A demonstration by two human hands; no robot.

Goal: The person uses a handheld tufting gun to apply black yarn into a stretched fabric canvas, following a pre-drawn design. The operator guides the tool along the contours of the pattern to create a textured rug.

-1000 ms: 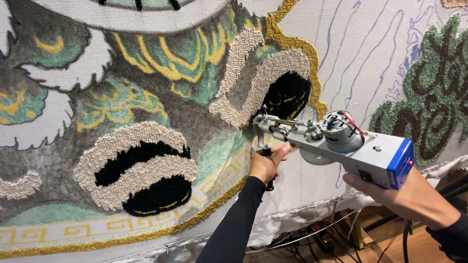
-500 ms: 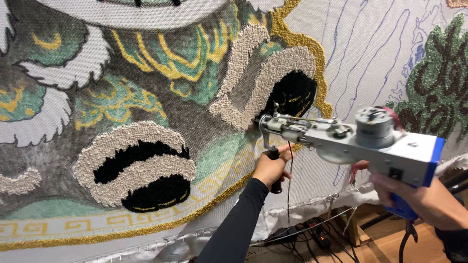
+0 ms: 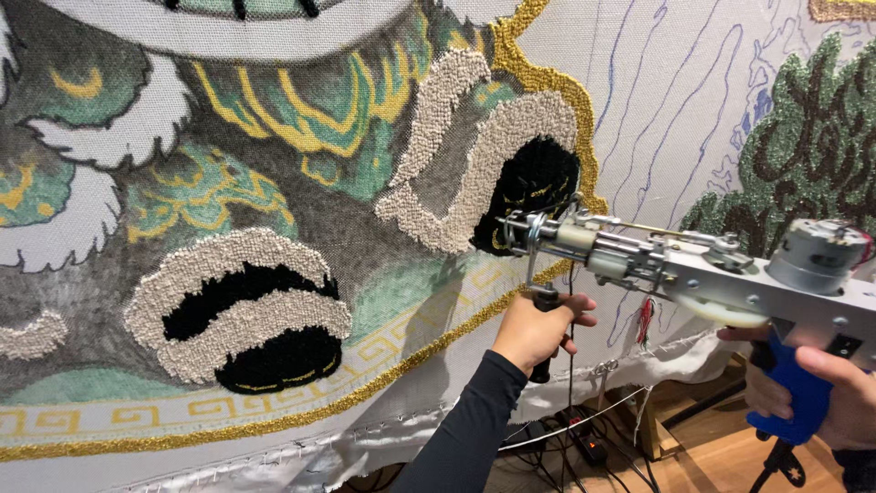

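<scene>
From the head camera I see my left hand (image 3: 534,329) wrapped tight around the black front grip (image 3: 544,301) of the tufting gun (image 3: 693,269), fingers curled shut on it and the thumb across the top, with the dark-sleeved forearm rising from below and the wrist bent slightly back. My right hand (image 3: 826,393) closes on the blue rear handle (image 3: 792,393) at the lower right edge of the view; the fingers are pressed round it, though part of the hand runs out of frame, so I cannot tell whether a finger rests on the trigger. The gun lies nearly level between the two hands, its needle end (image 3: 513,228) just above my left hand and right at the black tufted patch (image 3: 534,187) on the stretched cloth (image 3: 657,100); from this angle I think the tip touches the backing, but I would not swear to it. The risk I judge here: if the nose is not held firmly square against the cloth, the needle could skip or tear the backing, and a drift past my left hand toward the cream pile (image 3: 456,196) would put black yarn where it does not belong. The thin black cord (image 3: 571,383) hanging just beside my left hand could also snag on my fingers.
</scene>
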